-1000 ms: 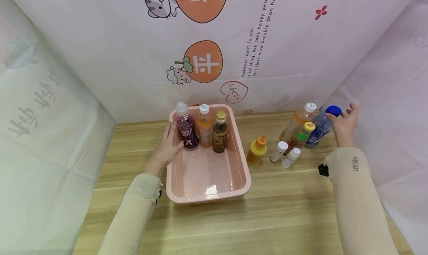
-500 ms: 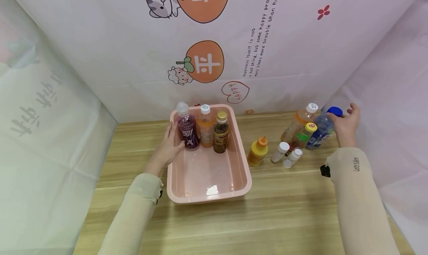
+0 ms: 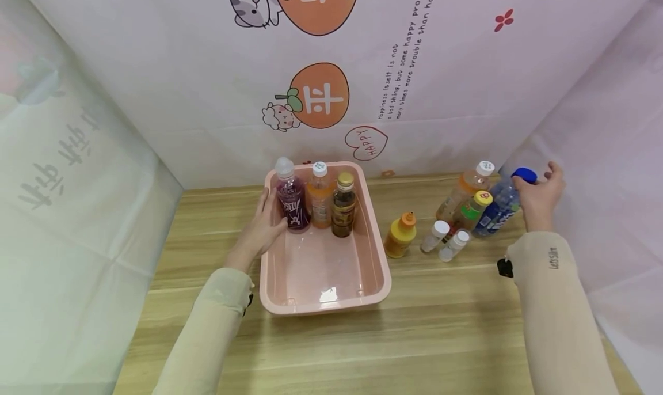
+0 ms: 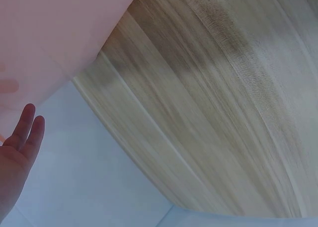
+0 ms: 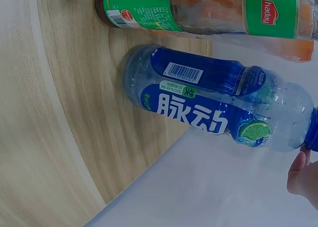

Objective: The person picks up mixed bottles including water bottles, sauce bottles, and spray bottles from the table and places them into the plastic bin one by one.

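Observation:
My left hand (image 3: 260,229) straddles the left wall of a pink plastic bin (image 3: 380,283), thumb inside and fingers along the outside. The left wrist view shows straight fingertips (image 4: 30,125) beside the pink outer wall. Standing in the bin's far end are a purple drink bottle (image 3: 293,206), an orange drink bottle (image 3: 320,202) and a dark gold-capped bottle (image 3: 342,212). At the far right, my right hand (image 3: 541,194) pinches the blue cap of a blue-labelled drink bottle (image 5: 198,95), thumb at the neck; the index fingertip is hidden. That bottle leans slightly.
Beside the blue-labelled bottle are a white-capped orange bottle (image 3: 468,182) and a green-labelled sauce bottle (image 3: 470,211). Two small white-capped bottles (image 3: 434,236) and a yellow squeeze bottle (image 3: 401,236) stand nearer the bin. Printed cloth (image 3: 440,95) hangs behind the wooden table (image 3: 414,337).
My right hand and the blue-labelled bottle's cap have shifted slightly right, tilting the bottle a little. The left hand stays on the bin's wall. The whole view has drifted slightly.

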The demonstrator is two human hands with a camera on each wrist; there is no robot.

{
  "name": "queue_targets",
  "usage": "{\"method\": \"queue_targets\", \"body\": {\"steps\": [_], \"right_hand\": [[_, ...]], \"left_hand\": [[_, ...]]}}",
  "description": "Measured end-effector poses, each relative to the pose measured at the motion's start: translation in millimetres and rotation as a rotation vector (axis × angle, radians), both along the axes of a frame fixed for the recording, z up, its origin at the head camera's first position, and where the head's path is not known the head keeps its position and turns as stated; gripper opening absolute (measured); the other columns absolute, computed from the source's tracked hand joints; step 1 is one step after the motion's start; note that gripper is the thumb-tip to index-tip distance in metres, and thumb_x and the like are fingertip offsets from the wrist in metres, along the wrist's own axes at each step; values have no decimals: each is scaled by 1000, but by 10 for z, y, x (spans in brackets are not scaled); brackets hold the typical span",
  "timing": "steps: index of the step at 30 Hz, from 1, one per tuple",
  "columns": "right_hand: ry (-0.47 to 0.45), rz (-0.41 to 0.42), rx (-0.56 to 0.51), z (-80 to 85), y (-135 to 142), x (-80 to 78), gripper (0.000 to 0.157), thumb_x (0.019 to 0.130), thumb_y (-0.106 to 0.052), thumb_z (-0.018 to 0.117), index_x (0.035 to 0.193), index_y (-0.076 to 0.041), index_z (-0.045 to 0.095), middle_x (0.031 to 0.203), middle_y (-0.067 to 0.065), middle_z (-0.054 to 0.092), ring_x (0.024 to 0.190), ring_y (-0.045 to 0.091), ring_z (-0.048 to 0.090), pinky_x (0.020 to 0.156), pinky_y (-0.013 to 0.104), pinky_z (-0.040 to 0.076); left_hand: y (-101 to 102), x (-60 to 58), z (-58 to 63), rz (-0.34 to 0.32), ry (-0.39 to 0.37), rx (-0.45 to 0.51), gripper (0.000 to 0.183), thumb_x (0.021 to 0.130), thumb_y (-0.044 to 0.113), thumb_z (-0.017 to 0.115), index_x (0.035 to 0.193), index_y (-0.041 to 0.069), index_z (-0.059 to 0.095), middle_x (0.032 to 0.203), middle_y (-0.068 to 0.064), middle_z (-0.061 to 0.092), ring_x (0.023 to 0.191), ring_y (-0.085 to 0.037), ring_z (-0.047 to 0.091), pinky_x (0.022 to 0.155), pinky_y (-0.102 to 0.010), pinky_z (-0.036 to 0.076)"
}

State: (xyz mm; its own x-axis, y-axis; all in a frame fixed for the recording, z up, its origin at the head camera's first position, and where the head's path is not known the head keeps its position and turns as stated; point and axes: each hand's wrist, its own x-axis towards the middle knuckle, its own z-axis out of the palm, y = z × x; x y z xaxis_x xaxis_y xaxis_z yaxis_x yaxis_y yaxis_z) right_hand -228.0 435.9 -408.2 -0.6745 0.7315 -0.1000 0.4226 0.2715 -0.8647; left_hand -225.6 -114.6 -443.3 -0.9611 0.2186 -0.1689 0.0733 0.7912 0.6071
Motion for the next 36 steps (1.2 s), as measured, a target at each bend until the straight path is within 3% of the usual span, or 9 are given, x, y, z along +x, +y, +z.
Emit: {"method": "queue_targets", "body": {"steps": [6, 12, 20, 25, 32, 36], "right_hand": [[28, -20, 6, 7, -3, 52, 78, 88, -25, 60, 149, -34, 14, 155, 0, 22, 119, 2, 39, 109, 23, 39], [83, -46, -44, 16, 3, 113, 76, 87, -23, 61, 147, -38, 17, 144, -12, 35, 111, -4, 40, 109, 22, 37], [249, -100, -201, 102, 6, 174, 76, 85, -13, 63, 144, -41, 23, 135, -16, 39, 105, -4, 37, 105, 21, 35], [356, -124, -298, 220, -24, 201, 77, 83, -7, 65, 142, -41, 26, 131, -15, 38, 110, -1, 40, 101, 19, 38], [455, -112, -369, 455, -27, 243, 80, 82, -6, 68, 142, -39, 27, 137, -10, 39, 113, 1, 45, 75, 3, 44], [511, -81, -384, 620, -44, 244, 83, 81, -3, 69, 142, -38, 25, 133, -10, 40, 110, 2, 46, 73, 4, 45]], "left_hand": [[12, 0, -3, -2, 5, 3, 84, 93, 38, 48, 152, 28, -12, 159, 3, -19, 137, -50, 27, 101, -66, 36], [8, -5, -25, -2, -2, 12, 85, 93, 38, 48, 151, 30, -13, 159, 4, -21, 137, -50, 26, 101, -66, 36], [5, -4, -10, -1, -4, 21, 85, 93, 37, 49, 152, 28, -11, 159, 2, -19, 139, -49, 24, 102, -65, 36], [0, -8, -16, 5, -8, 27, 85, 93, 38, 50, 152, 30, -11, 159, 4, -19, 139, -49, 24, 102, -65, 36], [4, -9, -18, -14, 30, -6, 84, 93, 39, 48, 152, 26, -10, 160, -2, -15, 134, -50, 34, 98, -62, 43], [2, -6, -9, -6, 24, -5, 84, 93, 39, 49, 152, 27, -10, 160, -2, -15, 134, -50, 33, 100, -62, 41]]}}
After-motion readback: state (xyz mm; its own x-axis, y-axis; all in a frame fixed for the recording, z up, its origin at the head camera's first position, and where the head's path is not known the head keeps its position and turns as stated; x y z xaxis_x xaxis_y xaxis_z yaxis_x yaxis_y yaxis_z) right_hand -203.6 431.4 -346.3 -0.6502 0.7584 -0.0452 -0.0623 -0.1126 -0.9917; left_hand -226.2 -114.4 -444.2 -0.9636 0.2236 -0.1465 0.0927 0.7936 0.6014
